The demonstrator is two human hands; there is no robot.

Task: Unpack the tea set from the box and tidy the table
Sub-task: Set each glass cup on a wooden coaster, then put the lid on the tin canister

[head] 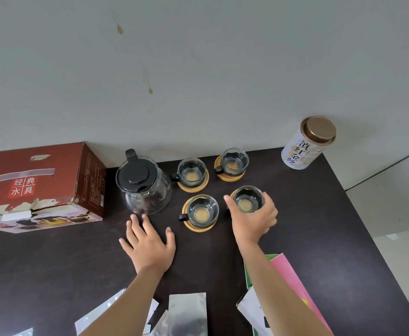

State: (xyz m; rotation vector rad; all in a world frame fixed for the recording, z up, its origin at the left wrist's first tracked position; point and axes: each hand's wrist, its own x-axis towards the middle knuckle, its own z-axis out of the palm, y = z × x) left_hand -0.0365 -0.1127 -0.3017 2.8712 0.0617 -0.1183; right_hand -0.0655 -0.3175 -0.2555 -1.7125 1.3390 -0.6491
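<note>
Dark tabletop [319, 238] meets a pale wall. From the head camera, the right hand [253, 220] reaches forward, thumb and fingers curled round a glass cup [248, 199] on its wooden coaster. Flat on the table, the left hand [150, 246] spreads its fingers just short of the glass teapot [143, 184], beside the red box [41, 185].

Domestic setting, likely a home tea corner: dark wood-grain table [319, 214] pushed against a plain pale wall [223, 57] marked with brownish drip stains at 12 o'clock. Household tea things on it: lidded clear glass teapot [143, 183] centre, white cylindrical tea tin with bronze lid [306, 144] at 2 o'clock, torn red cardboard gift box [38, 183] at 9 o'clock. Silver foil sachets [187, 314] at 6 o'clock; pale tiled floor [402, 263] at 4 o'clock.
</note>
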